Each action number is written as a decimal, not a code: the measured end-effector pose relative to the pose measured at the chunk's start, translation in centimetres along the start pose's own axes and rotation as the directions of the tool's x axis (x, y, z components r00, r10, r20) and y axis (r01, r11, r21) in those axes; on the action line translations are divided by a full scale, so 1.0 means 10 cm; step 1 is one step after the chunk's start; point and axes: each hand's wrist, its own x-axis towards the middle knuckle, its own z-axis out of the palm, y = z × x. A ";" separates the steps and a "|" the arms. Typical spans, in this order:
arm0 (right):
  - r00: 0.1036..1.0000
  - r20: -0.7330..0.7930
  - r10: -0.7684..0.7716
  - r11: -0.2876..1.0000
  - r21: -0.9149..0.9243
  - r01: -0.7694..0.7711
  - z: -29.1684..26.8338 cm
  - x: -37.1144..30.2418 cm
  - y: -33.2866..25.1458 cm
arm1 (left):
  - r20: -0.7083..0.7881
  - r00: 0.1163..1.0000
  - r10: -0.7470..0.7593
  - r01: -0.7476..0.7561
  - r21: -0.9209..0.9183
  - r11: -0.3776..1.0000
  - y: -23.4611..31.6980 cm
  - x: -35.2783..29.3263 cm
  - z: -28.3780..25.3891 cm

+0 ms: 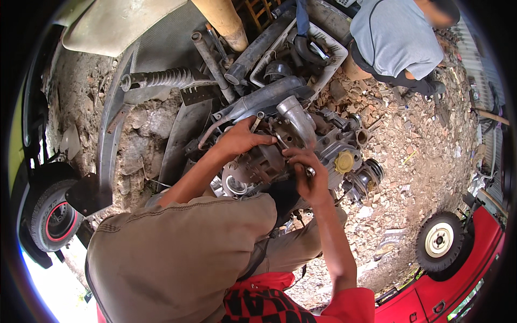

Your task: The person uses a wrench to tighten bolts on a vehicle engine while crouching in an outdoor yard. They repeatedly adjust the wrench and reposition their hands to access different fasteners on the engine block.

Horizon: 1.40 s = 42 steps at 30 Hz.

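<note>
A greasy engine with a yellow oil filler cap lies in front of my knees. On its top sits a rusty round housing, and a silver curved pipe rises beside it. My left hand is closed around a wrench, whose ring end sticks up past the fingers. My right hand grips a slim metal wrench; one end shows below the fist, and the other reaches toward the housing near my left fingertips. The contact point is partly hidden by my fingers.
Behind the engine, a white crate holds metal parts, beside a muffler-like pipe. A coil-spring shock absorber lies far left. A person in a grey shirt crouches far right on rubble. A red vehicle stands near right.
</note>
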 end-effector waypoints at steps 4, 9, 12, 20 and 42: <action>0.998 0.046 -0.036 0.997 -0.067 0.039 -0.04 0.23 -0.08 | 0.013 1.000 0.007 -0.006 -0.036 0.999 0.01 0.00 0.00; 0.997 0.076 0.030 0.969 -0.248 -0.010 0.06 0.63 -0.15 | 0.010 0.999 -0.040 0.041 -0.018 0.999 0.15 -0.08 0.03; 0.981 0.160 0.108 0.969 -0.238 -0.068 0.16 0.98 -0.20 | 0.003 0.998 -0.060 0.060 0.009 0.998 0.13 -0.05 0.01; 0.989 0.124 0.082 0.890 -0.455 -0.017 0.57 1.49 0.20 | 0.038 0.999 0.015 -0.015 0.006 1.000 0.08 -0.06 0.04; 0.932 -0.363 0.013 0.967 0.242 0.080 0.25 -0.22 0.15 | -0.071 0.997 0.033 -0.019 0.189 0.982 -0.17 0.10 -0.01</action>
